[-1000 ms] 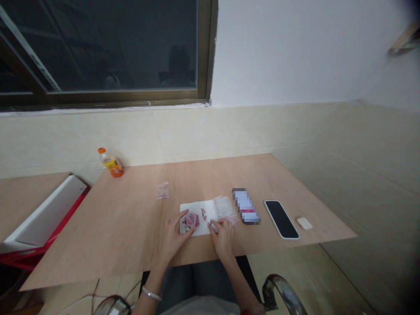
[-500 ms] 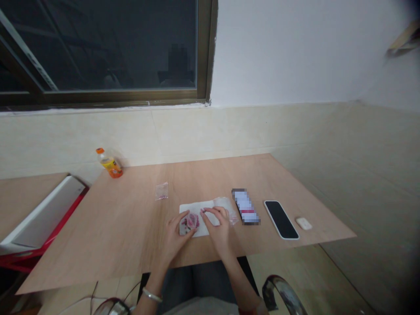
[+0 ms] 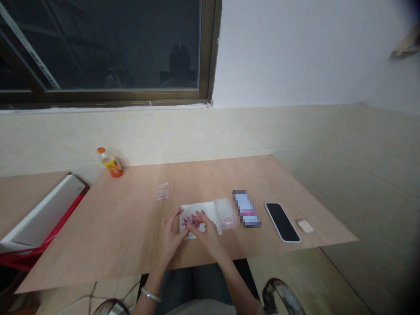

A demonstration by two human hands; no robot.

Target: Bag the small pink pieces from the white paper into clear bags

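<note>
My left hand (image 3: 172, 236) and my right hand (image 3: 205, 232) meet over a white sheet (image 3: 210, 210) near the table's front edge. Between their fingertips lies a small pink and red patterned piece (image 3: 190, 220), which both hands touch. My left thumb and fingers curl around its left side. My right fingers press on it from the right. A small clear plastic bag (image 3: 226, 214) lies on the right end of the sheet.
On the wooden table (image 3: 131, 227) lie another small clear bag (image 3: 162, 191), a blurred packet (image 3: 246, 208), a black phone (image 3: 282, 221) and a white earbud case (image 3: 305, 226). An orange-capped bottle (image 3: 110, 162) stands at the back left. A white box (image 3: 42, 214) sits left.
My right hand has moved left from the sheet's middle onto the pink piece beside my left hand. My left hand stays put on that piece.
</note>
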